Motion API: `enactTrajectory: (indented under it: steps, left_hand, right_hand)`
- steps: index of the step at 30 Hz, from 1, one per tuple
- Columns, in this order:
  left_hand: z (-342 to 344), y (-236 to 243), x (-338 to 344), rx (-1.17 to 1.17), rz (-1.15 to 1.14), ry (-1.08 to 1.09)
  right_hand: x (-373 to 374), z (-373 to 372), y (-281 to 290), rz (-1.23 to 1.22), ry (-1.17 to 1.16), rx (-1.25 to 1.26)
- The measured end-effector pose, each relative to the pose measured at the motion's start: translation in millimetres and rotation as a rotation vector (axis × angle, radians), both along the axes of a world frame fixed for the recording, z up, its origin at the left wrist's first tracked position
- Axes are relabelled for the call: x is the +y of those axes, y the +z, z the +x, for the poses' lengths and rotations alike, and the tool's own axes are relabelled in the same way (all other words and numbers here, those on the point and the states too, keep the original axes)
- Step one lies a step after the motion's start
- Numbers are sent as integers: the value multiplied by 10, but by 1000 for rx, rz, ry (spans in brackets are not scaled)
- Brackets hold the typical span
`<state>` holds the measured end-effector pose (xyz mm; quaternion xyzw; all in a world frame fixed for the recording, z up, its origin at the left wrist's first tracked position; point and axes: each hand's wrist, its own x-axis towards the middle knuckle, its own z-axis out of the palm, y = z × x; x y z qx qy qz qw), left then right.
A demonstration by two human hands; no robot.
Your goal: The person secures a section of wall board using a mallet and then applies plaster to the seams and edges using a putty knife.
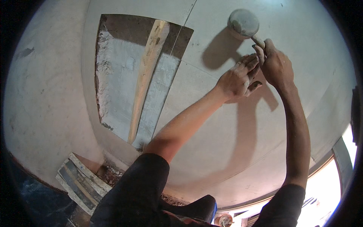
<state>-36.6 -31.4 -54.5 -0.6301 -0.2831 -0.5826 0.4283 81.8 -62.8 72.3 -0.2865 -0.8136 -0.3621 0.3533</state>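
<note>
My right hand (277,64) is closed around the handle of a mallet (244,23) with a round grey head. The head stands off a pale wall panel (211,125) and throws a dark shadow on it. Just below and left of the right hand is my left hand (238,78), fingers stretched out and apart, resting on or very near the panel. Nothing shows in that hand. Left of both hands, a four-sided opening (121,68) is cut in the panelling. A wooden batten (147,75) runs lengthwise through it, in front of a rough whitish surface.
A plastered wall (45,83) meets the panelling at the left. At lower left lies a slatted wooden piece (81,181), with rubble (109,172) beside it. Low on the right is a bright opening (325,185), and a bucket (224,220) stands near the bottom edge.
</note>
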Motion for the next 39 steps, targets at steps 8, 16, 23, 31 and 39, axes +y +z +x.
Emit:
enactTrajectory:
  steps: [8,16,23,31,39]
  left_hand:
    - [-685,-575,-53,-507,123,330]
    - [-1302,-791,-568,-989,-263,-159]
    - [-1479,-708,-511,-1096,-331,-263]
    - [-1485,-607,-585,-1079,-337,-184]
    - [-1394,-556,-704,-1031,-370,26]
  right_hand:
    - [438,82,-185,11,140,58]
    - [407,42,-209,-31,135,90]
    - [372,44,-177,-39,160,68]
    - [55,124,-454,11,399,150]
    - [9,146,-578,-42,250,82]
